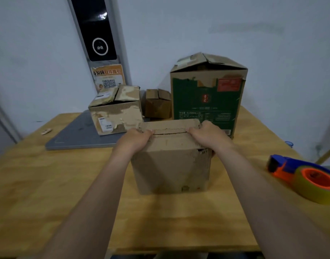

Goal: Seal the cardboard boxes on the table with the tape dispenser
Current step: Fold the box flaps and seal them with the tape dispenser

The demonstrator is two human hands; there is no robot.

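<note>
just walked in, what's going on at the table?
A person holds the top flaps of the plain box shut with the left hand and right hand, one at each end of the seam. No tape shows on it yet. The tape dispenser lies untouched on the table to the right.

Dim, soft-focus wide-angle picture, edges bent and blurred, glare on the black panel [96, 25].

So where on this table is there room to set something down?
Bare tabletop lies left of the held box, before the grey mat, and between that box and the tape dispenser. The back is crowded: torn box, small box, green box.
</note>
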